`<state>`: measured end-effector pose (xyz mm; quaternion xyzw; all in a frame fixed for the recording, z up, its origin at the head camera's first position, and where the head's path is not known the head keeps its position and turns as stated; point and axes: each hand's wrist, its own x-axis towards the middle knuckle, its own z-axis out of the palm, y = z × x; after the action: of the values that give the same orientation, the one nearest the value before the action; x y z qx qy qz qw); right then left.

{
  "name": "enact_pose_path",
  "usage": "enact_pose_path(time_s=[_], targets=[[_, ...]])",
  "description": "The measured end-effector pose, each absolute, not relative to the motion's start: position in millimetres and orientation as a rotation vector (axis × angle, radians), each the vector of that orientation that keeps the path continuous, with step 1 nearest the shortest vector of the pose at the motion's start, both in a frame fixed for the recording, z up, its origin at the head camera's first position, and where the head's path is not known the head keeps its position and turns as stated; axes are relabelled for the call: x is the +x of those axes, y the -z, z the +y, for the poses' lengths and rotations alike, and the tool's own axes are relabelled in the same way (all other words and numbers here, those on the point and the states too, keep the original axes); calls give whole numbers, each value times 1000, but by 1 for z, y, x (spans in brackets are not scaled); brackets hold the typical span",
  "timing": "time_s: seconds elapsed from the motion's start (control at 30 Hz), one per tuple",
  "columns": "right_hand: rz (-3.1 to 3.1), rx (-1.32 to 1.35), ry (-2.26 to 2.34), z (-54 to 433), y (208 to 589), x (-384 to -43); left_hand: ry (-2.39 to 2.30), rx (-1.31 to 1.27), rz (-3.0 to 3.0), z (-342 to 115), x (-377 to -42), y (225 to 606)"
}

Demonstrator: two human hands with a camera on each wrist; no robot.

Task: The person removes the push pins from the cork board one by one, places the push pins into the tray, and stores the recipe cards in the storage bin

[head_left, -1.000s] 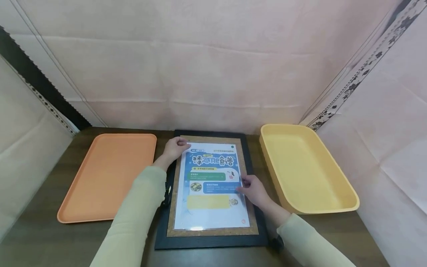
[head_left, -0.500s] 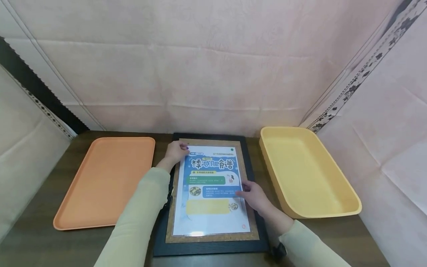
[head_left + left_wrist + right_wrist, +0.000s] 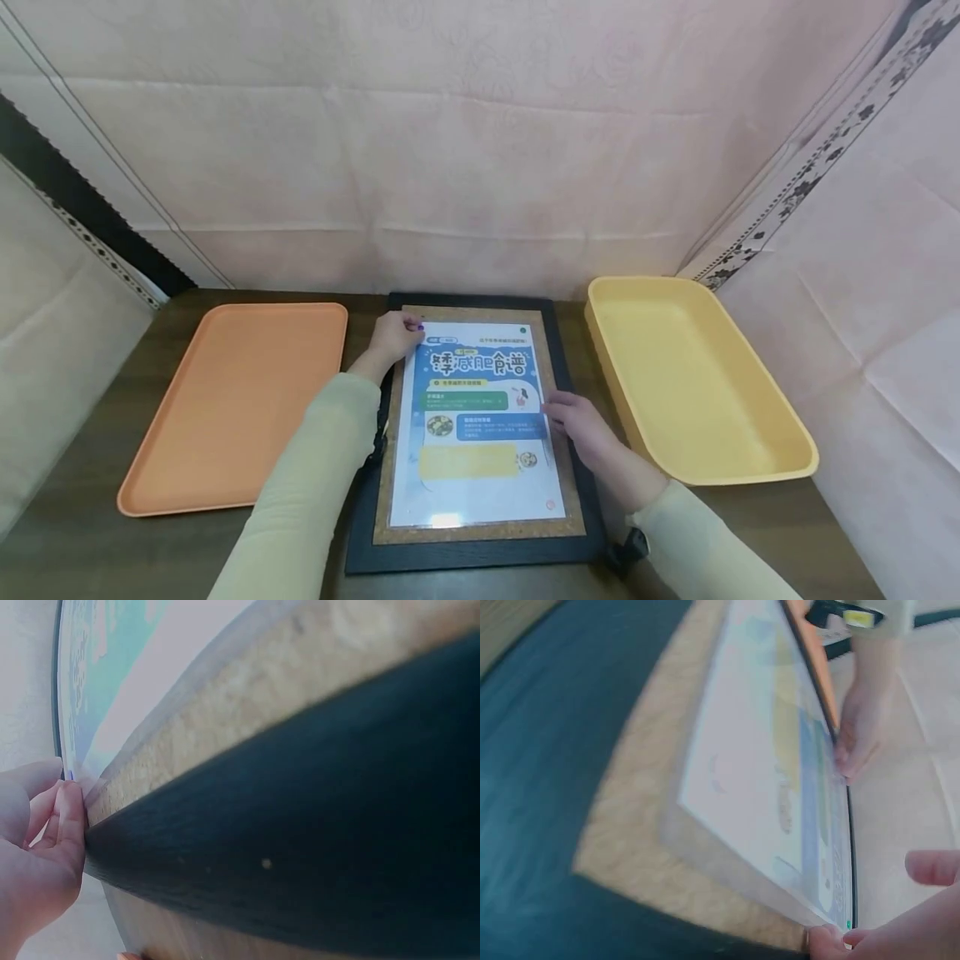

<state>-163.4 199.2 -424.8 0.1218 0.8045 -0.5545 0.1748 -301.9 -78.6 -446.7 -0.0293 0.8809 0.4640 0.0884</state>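
Observation:
A laminated poster (image 3: 480,492) with a blue printed design lies on a brown corkboard (image 3: 480,535), which sits on a larger dark board (image 3: 480,554). My left hand (image 3: 393,337) pinches the poster's upper left corner, thumb against fingertips, as the left wrist view shows. At the poster's right edge, my right hand (image 3: 585,425) has its fingertips touching the margin. In the right wrist view its thumb (image 3: 930,866) stands raised, apart from the fingers. The poster's clear plastic border (image 3: 727,862) overlaps the cork there.
To the left lies a flat orange tray (image 3: 240,400). A deeper yellow tray (image 3: 697,375) stands on the right, close to my right forearm. Pale cloth walls (image 3: 450,167) close off the back and both sides of the dark wooden table (image 3: 82,533).
My right thumb has come off the poster's face, and that hand has shifted slightly right, to the edge. The left hand stays at the upper left corner. The view has tilted slightly.

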Motion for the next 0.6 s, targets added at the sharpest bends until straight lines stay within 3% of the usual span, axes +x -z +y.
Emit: enact_pose_path(time_s=[0.27, 0.6], targets=[[2196, 524, 1658, 202, 416, -181, -1367, -87, 2635, -80, -299, 444], [2368, 435, 1445, 214, 427, -190, -1316, -68, 2658, -76, -302, 445]])
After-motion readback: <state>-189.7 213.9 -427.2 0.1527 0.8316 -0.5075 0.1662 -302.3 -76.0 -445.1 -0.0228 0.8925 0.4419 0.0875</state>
